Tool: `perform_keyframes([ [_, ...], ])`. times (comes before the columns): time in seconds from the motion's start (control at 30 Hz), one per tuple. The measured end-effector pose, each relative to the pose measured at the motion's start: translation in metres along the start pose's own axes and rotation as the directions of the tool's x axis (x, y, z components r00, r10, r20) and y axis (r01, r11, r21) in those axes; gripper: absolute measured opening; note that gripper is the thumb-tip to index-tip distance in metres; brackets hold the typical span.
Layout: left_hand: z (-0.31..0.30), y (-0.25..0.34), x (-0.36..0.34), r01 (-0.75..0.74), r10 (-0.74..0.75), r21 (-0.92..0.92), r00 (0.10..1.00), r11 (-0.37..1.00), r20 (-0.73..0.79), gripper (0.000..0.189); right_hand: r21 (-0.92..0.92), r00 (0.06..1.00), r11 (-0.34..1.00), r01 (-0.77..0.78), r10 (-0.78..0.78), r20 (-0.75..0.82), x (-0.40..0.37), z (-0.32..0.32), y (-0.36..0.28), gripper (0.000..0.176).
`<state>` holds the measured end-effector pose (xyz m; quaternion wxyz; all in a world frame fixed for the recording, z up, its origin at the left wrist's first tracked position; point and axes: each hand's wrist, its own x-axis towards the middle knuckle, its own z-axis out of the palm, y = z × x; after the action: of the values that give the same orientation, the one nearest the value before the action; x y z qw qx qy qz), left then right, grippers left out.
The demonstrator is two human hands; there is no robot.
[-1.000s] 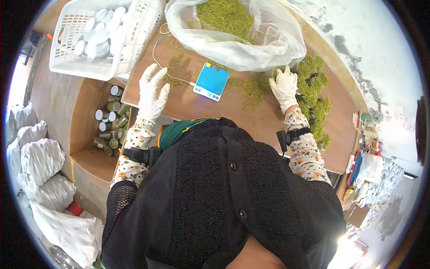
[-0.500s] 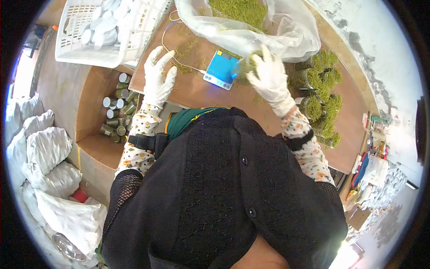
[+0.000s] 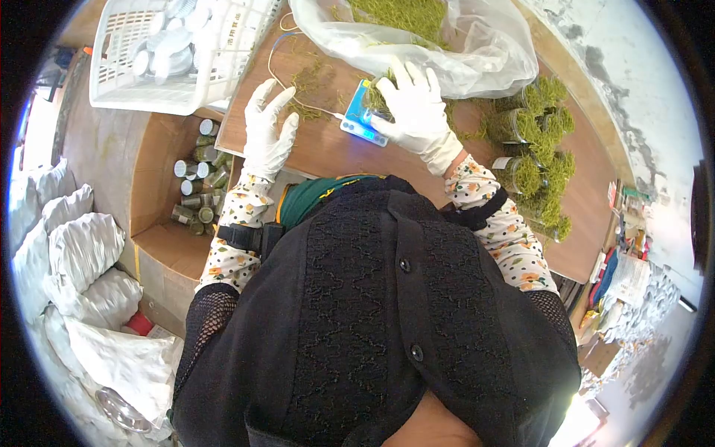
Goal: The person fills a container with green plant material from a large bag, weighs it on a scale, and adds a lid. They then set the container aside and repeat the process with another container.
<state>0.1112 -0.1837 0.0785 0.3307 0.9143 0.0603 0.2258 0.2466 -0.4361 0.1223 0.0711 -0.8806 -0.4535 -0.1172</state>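
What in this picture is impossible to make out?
Head view only:
- Readout of the scale: covered by the right hand.
- Whatever sits under that hand: hidden by the palm; only green wisps show.
- Far side of the basket: cut off by the picture's top edge.
- Labels on the jars: too small to read.
- Near edge of the table: hidden by the person's torso.
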Motion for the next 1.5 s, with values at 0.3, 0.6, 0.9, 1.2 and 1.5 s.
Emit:
perform_keyframes([
  [0.3, 0.015, -0.002, 0.007, -0.034, 0.044, -0.152, 0.997, 0.988, 0.063, 0.063, 0.108, 0.985, 0.987, -0.12, 0.132, -0.11, -0.019, -0.039, 0.031, 0.064],
  [0.6, 0.051, 0.006, 0.038, -0.043, 0.083, -0.125, 0.938, 0.991, 0.336, 0.099, 0.447, 0.935, 0.878, -0.172, 0.288, -0.205, -0.089, -0.006, 0.045, 0.043],
  [0.9, 0.085, 0.002, 0.075, -0.155, 0.251, -0.217, 0.798, 0.964, 0.548, 0.117, 0.266, 0.603, 0.83, -0.49, 0.103, 0.791, -0.158, 0.01, 0.037, 0.027],
  [1.2, 0.118, 0.018, 0.073, 0.163, 0.254, -0.597, 0.795, 0.785, 0.551, 0.126, 0.444, 0.894, 0.784, -0.433, 0.313, 0.32, -0.149, 0.056, 0.074, 0.031],
  [1.5, 0.112, 0.044, 0.072, 0.336, 0.193, -0.823, 0.866, 0.458, 0.461, 0.11, 0.244, 0.812, 0.953, -0.179, 0.003, 0.584, -0.09, 0.051, 0.013, 0.029],
])
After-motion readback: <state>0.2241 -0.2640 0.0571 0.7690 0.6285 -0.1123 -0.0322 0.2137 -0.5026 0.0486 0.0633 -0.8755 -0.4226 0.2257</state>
